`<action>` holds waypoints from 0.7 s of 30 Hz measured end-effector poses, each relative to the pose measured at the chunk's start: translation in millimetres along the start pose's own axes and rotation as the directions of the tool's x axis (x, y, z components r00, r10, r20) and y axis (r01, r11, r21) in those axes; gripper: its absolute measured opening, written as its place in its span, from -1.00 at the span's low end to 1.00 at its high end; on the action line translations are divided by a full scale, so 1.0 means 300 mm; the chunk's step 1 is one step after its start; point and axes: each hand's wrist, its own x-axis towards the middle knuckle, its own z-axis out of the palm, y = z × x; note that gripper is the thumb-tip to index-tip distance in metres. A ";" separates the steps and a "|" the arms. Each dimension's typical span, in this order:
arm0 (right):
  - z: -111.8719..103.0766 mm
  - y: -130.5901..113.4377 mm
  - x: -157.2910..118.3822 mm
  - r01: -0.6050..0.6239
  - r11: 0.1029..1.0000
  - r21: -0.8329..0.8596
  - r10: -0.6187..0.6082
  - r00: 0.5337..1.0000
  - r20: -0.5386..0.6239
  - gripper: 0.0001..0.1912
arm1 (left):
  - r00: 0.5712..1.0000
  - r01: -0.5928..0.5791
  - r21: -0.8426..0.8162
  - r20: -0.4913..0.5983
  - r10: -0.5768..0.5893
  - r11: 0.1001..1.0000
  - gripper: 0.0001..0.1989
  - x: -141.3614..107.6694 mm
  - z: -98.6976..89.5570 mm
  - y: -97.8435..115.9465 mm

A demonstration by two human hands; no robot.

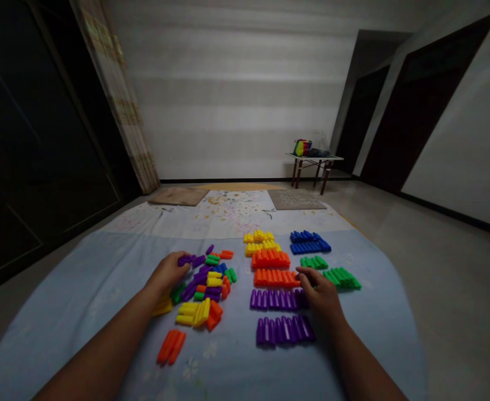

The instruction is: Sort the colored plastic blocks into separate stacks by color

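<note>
My left hand point(170, 274) reaches into a mixed pile at the left, its fingers closed on a purple plastic piece point(184, 260). Around it lie loose purple, yellow point(195, 313), green and orange finger-shaped pieces point(172, 346). My right hand point(321, 294) is at the right end of a row of orange pieces point(274, 278), thumb and forefinger pinched at the end orange piece point(295, 279). Two purple rows point(284, 331) lie nearer me, partly behind that hand at one end. Green pieces point(342, 278) lie just right of it.
Yellow rows point(261, 248) and another orange row point(270, 258) lie farther back, with blue rows point(310, 247) to their right. Two flat boards point(179, 196) rest on the far end of the cloth-covered table point(228, 367). A small side table point(314, 158) stands by the wall.
</note>
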 end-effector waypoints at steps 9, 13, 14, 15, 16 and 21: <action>-0.004 -0.014 -0.004 0.013 0.999 -0.031 -0.013 1.000 -0.008 -0.65 | 0.958 0.154 -0.425 0.286 -0.029 0.892 -0.47 -0.067 0.044 0.169; -0.005 -0.011 -0.002 0.014 0.999 -0.031 -0.014 1.000 -0.006 -0.64 | 0.967 0.191 -0.499 0.244 -0.074 0.846 -0.38 -0.066 0.016 0.175; -0.005 -0.012 -0.003 0.014 0.999 -0.031 -0.014 1.000 0.000 -0.64 | 0.966 0.205 -0.503 0.241 -0.092 0.840 -0.38 -0.064 0.008 0.172; -0.005 -0.013 -0.004 0.015 0.999 -0.033 -0.015 1.000 0.003 -0.64 | 0.964 0.219 -0.503 0.246 -0.105 0.836 -0.40 -0.063 0.000 0.168; -0.006 -0.015 -0.005 0.019 0.999 -0.035 -0.019 1.000 0.005 -0.65 | 0.961 0.229 -0.498 0.253 -0.113 0.837 -0.43 -0.062 -0.007 0.164; -0.007 -0.028 -0.008 0.021 0.999 -0.037 -0.020 1.000 0.015 -0.65 | 0.956 0.149 -0.388 0.290 -0.033 0.910 -0.56 -0.071 -0.017 0.147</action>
